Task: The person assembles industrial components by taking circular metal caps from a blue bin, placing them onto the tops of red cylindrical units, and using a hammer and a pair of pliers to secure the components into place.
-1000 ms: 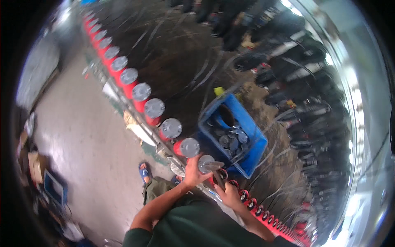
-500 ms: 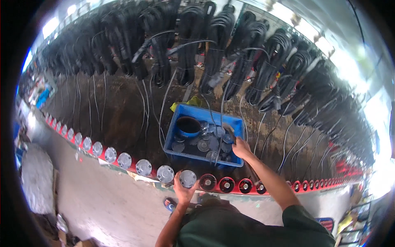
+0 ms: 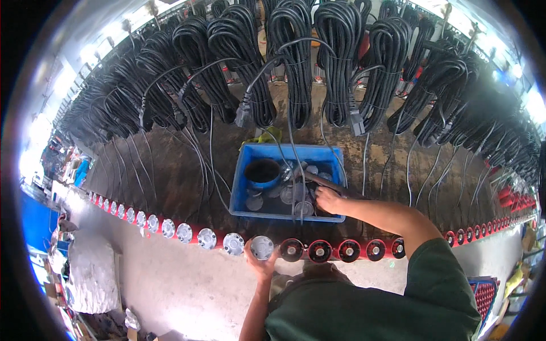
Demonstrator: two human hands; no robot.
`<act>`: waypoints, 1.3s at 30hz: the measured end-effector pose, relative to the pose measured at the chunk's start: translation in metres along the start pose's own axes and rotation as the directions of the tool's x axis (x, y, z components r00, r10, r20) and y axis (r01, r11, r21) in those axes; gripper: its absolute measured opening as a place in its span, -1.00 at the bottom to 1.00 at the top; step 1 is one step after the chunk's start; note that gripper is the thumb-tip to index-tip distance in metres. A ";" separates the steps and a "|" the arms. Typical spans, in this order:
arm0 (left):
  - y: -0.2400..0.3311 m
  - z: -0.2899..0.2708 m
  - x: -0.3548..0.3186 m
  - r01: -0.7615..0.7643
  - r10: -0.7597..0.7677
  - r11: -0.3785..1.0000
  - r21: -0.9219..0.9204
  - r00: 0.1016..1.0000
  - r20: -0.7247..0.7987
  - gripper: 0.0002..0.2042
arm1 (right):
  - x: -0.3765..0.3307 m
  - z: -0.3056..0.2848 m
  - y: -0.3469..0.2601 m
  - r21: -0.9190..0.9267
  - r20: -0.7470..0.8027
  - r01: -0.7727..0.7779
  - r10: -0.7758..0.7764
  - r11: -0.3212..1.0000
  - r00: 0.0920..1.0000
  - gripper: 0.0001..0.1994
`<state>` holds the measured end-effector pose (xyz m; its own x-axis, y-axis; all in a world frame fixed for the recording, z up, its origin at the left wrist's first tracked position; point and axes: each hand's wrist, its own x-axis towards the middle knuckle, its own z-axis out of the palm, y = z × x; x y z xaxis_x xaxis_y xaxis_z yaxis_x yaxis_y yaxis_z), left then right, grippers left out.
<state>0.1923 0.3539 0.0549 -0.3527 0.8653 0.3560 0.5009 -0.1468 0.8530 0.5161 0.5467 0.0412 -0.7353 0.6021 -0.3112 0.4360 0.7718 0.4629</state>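
The left hand (image 3: 260, 262) is at the near edge of the tabletop (image 3: 170, 182), its fingers curled around a round silver cap (image 3: 262, 248) that sits on one red unit in a long row of red units (image 3: 341, 250). To its left the units already carry silver caps; to its right they show open dark tops. The right hand (image 3: 327, 200) reaches into the blue bin (image 3: 242, 187), which stands just behind the row, and its fingers are bent down among loose silver discs (image 3: 296, 196); I cannot tell if it holds one. A dark round bowl (image 3: 262, 170) lies in the bin's left part.

The caps look like thin, stiff, light metal, probably smooth and a little slippery, so I think the rim is the best place to take them.

Black cable coils (image 3: 296, 51) hang along the far edge, and some wires cross the bin and hide part of its contents. The discs overlap and are too small to count.
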 end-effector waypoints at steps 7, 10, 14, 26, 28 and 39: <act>0.008 -0.010 0.003 0.019 -0.019 0.998 0.052 1.000 0.014 -0.14 | 0.008 0.042 -0.010 0.168 -0.058 -0.109 0.121 0.980 0.991 -0.82; 0.035 -0.024 0.003 0.115 -0.118 0.989 0.089 0.993 0.027 -0.12 | 0.024 0.016 -0.021 0.257 0.312 -0.309 0.224 0.915 0.923 -0.81; 0.049 -0.024 0.017 -0.063 0.038 0.973 0.224 0.993 0.114 -0.10 | 0.011 0.027 -0.006 0.177 0.046 -0.203 0.198 0.963 0.979 -0.79; 0.096 -0.047 0.041 0.071 -0.300 0.831 0.552 0.893 0.336 -0.20 | -0.085 -0.143 0.038 0.796 -0.096 -0.435 0.797 0.421 0.597 -0.76; 0.097 -0.045 0.031 -0.034 -0.171 0.805 0.593 0.943 0.286 -0.23 | -0.112 -0.164 0.025 0.833 -0.123 -0.437 0.883 0.340 0.453 -0.74; 0.189 0.012 0.012 0.114 0.044 0.972 -0.208 0.775 0.631 -0.79 | -0.145 -0.242 -0.055 0.537 0.403 0.219 0.476 -0.815 0.782 -0.77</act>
<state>0.2921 0.3423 0.2160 0.2472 0.9662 0.0727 0.2822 -0.1435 0.9486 0.4729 0.3676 0.2612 -0.1583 0.9205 -0.3572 -0.2379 -0.3866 -0.8910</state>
